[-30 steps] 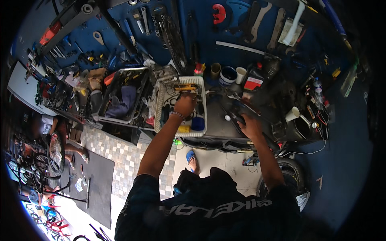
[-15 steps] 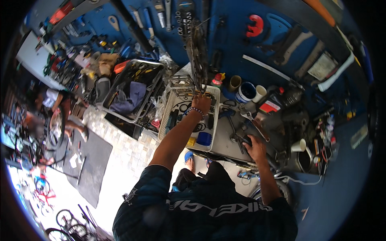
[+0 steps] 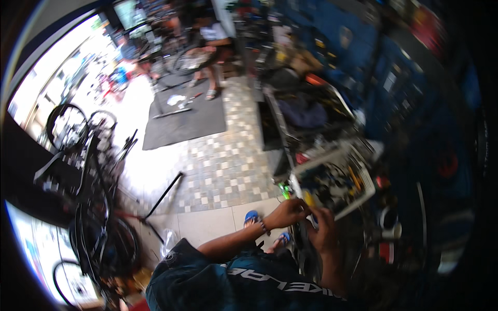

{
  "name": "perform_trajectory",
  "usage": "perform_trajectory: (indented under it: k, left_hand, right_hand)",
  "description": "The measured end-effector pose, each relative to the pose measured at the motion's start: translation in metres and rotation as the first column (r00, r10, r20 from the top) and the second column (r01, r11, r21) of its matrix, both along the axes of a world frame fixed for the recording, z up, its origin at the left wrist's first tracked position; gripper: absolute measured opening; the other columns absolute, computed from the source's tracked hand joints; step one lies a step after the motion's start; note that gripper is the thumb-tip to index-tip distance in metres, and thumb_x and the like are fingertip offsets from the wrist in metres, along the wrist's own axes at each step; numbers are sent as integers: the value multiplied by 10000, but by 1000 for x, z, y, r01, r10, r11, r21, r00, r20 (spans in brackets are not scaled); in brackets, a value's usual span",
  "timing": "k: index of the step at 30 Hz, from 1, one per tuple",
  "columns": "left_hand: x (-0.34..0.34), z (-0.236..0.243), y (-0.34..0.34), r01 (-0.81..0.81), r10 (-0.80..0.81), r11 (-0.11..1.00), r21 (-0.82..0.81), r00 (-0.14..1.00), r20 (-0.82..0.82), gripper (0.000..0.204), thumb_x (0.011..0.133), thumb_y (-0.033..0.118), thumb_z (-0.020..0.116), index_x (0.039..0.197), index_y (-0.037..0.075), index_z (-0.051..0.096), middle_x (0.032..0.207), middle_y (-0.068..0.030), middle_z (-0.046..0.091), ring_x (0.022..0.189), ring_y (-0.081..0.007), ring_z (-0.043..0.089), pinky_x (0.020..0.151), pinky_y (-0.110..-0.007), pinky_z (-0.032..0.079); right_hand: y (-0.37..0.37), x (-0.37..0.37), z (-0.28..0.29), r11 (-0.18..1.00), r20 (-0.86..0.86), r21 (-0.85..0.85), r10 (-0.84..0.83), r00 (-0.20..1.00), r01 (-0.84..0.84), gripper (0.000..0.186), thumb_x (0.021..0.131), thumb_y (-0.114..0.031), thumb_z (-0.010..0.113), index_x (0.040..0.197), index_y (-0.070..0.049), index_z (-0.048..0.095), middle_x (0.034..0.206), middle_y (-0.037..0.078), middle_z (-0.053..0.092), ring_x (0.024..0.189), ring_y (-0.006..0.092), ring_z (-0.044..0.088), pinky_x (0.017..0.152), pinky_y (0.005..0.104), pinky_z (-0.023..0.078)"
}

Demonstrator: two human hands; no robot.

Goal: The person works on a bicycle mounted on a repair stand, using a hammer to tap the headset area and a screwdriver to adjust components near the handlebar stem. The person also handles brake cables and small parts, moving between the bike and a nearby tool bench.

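The left hand (image 3: pixel 288 213) and the right hand (image 3: pixel 322 232) are together, just beside the white tray (image 3: pixel 355 206). Their fingers (image 3: pixel 327 216) are bent; how far closed, and on what, I cannot tell. Small parts (image 3: pixel 333 182) lie loose inside the tray. The handwork seems under way; nothing visible shows what is finished or left.

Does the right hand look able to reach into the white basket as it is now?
Probably yes: the right hand is close to the white basket, whose top is open, though blur hides whether the hand holds something.
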State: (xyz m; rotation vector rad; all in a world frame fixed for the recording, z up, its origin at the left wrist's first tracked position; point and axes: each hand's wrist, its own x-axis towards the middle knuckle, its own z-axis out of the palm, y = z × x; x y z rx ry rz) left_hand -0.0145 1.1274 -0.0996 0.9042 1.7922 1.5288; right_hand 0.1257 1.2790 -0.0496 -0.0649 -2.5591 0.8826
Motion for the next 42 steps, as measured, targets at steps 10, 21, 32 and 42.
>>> perform_trajectory:
  k: [10,21,32,42]
  left_hand:
    - [17,16,-290,-697,696,715,-55,702,147,262,1018,178,708,1198,-12,731,1086,-67,766,992,-146,703,849,-309,568]
    - [98,41,-596,-994,994,107,1,107,-24,245,1083,137,610,1258,54,761,1298,-83,694,1087,-183,677,922,-318,550]
    - [70,21,-693,-935,922,-353,-26,-343,-179,377,1052,352,681,855,42,763,847,-44,650,899,-177,606,802,-318,479]
    - [21,13,-751,-747,741,-664,17,-662,-114,381,1050,343,694,893,15,809,1019,-97,725,951,-195,688,828,-298,541]
  right_hand:
    - [-236,-150,-1,646,-82,-76,755,651,-759,297,909,-104,802,1182,-73,688,1064,131,759,955,332,753,789,399,610]
    - [-537,-240,14,340,-22,-278,933,360,-898,250,945,-136,799,1161,-45,712,1039,146,779,921,282,785,785,353,620]
    - [-724,-421,-19,148,-2,-742,975,223,-654,219,1000,-96,743,1169,25,675,1001,67,760,907,113,717,820,259,564]
    - [-994,-542,39,-152,53,-678,966,-254,-719,305,1057,-216,694,1254,13,652,1041,91,746,931,156,719,762,288,580]
